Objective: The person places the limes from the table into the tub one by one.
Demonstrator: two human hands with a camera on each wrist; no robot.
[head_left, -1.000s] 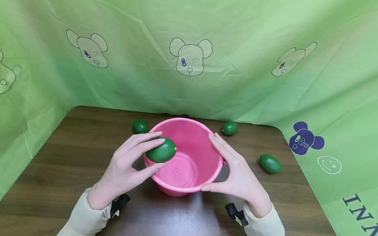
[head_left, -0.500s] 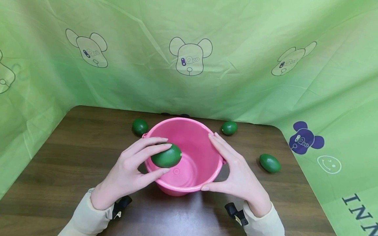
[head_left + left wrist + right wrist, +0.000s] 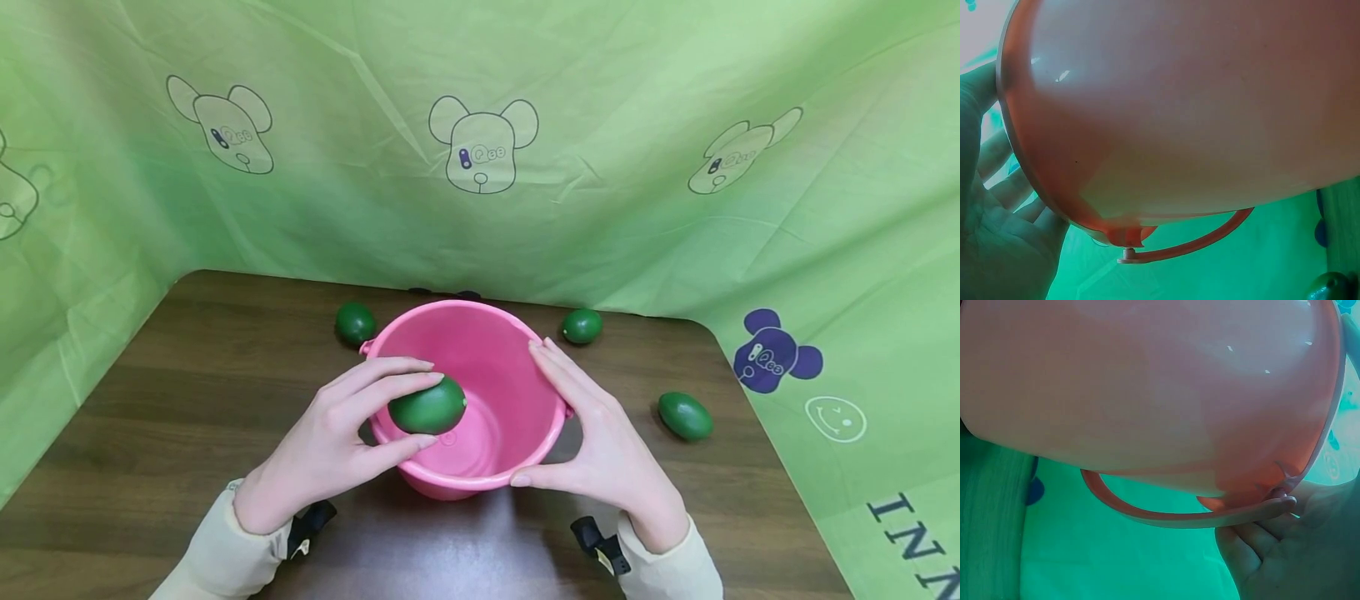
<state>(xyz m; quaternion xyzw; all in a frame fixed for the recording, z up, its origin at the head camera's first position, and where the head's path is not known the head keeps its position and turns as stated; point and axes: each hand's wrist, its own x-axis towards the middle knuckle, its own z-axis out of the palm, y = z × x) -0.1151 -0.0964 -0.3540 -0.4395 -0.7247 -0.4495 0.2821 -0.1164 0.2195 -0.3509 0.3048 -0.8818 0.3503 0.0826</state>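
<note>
A pink bucket (image 3: 517,392) stands upright in the middle of the table, its mouth facing up. Over the left part of its mouth, my left hand (image 3: 341,421) pinches a green lime (image 3: 427,406) between thumb and fingers. My right hand (image 3: 600,433) grips the bucket's right rim, thumb at the near side and fingers along the far side. In the left wrist view the bucket wall (image 3: 1179,112) fills most of the picture and hides the lime. The bucket's handle (image 3: 1166,520) hangs down behind it in the right wrist view.
One lime (image 3: 356,323) lies behind the bucket to the left, another lime (image 3: 582,326) behind it to the right. A third lime (image 3: 686,416) rests farther right on the brown wooden table (image 3: 187,375). Green printed cloth (image 3: 337,208) surrounds the table's back and sides.
My left hand has moved right and slightly nearer, bringing the lime from the bucket's left rim farther over its mouth. The right hand stays at the rim.
</note>
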